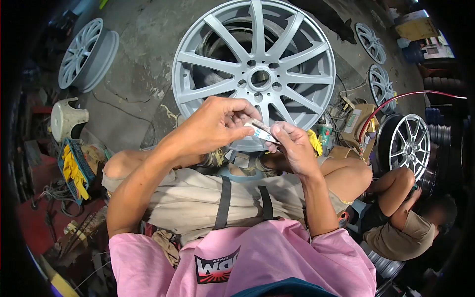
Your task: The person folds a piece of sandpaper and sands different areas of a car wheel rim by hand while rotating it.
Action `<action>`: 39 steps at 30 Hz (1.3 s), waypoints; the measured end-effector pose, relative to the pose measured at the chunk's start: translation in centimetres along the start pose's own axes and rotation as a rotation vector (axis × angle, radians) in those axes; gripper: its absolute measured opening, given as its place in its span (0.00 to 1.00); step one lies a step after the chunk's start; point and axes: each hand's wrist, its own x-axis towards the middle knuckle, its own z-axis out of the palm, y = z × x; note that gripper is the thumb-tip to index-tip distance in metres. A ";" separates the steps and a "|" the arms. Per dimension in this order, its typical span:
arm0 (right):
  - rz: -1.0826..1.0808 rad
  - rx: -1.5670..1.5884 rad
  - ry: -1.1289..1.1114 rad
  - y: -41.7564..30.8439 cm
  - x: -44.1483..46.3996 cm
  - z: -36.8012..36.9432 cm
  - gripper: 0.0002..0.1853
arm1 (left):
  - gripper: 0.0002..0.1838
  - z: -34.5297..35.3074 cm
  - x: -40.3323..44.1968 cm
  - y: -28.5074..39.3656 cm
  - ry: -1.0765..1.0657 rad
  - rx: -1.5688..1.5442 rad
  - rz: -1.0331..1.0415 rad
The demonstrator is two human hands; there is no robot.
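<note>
Holding a little white strip (263, 133) up between both hands, over the near rim of a big grey wheel (262, 63). Runs lengthwise on a slant, from the left hand (220, 119) back to the right hand (297, 148). Pinched at each end by nearly closed fingers, so equally close to both. Got a yellow cloth (314, 142) just past the right, cardboard box (360, 120) beyond, white stool (59, 120) well off left.

Wheel spokes (257, 30) ahead; gaps between
</note>
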 end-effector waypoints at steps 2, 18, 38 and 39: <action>0.002 -0.107 0.014 -0.1 -0.1 0.2 0.10 | 0.10 -0.1 -0.1 -0.1 -0.016 0.085 -0.011; -0.323 -0.590 0.117 -2.3 -0.7 1.3 0.07 | 0.13 -0.3 -0.2 0.1 -0.028 0.044 -0.078; -0.468 -0.698 0.082 -2.3 -1.1 1.5 0.07 | 0.13 0.1 -0.5 1.1 -0.084 0.096 0.059; -0.475 -0.690 0.077 -2.2 -1.1 1.4 0.07 | 0.12 0.1 -0.6 1.3 -0.086 0.095 0.052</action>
